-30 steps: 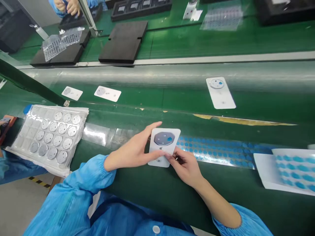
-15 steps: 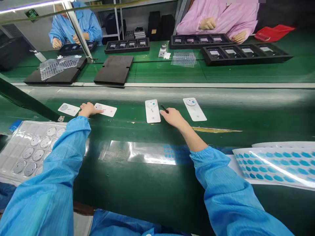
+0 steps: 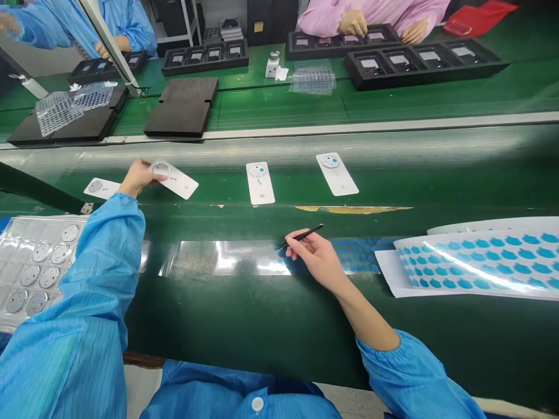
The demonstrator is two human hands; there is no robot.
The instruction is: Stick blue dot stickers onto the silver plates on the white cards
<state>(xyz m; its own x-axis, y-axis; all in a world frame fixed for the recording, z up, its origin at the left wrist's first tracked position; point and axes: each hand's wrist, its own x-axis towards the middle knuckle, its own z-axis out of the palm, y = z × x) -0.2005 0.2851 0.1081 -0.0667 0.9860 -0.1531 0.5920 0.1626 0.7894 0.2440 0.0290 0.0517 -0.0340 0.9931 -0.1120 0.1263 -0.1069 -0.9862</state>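
Several silver discs [image 3: 42,252] sit in a clear plastic tray [image 3: 18,237] at your far left, flat and round, partly hidden by your sleeve [image 3: 102,262]. Beyond it, the first card [image 3: 105,189], white and smooth, lies on the dark green bench [image 3: 218,331]; it has a grey circle at one end, with no blue showing. Your left hand [image 3: 142,176] pinches the second card [image 3: 181,183] by its circle end, holding it at a slant; no blue shows there either. The third card [image 3: 266,195] and, farther right, the fourth card [image 3: 343,181] lie apart from each other, each with a blue spot on its circle. Going by that, two cards seem done and two seem left. Your right hand [image 3: 317,259] grips a thin black tool [image 3: 310,231] like a pen, its tip over the glossy clear strip [image 3: 205,258] near small blue dots [image 3: 358,256]. At far right, curved, shiny white sheets [image 3: 386,267] carry rows of larger blue shapes [image 3: 465,284].
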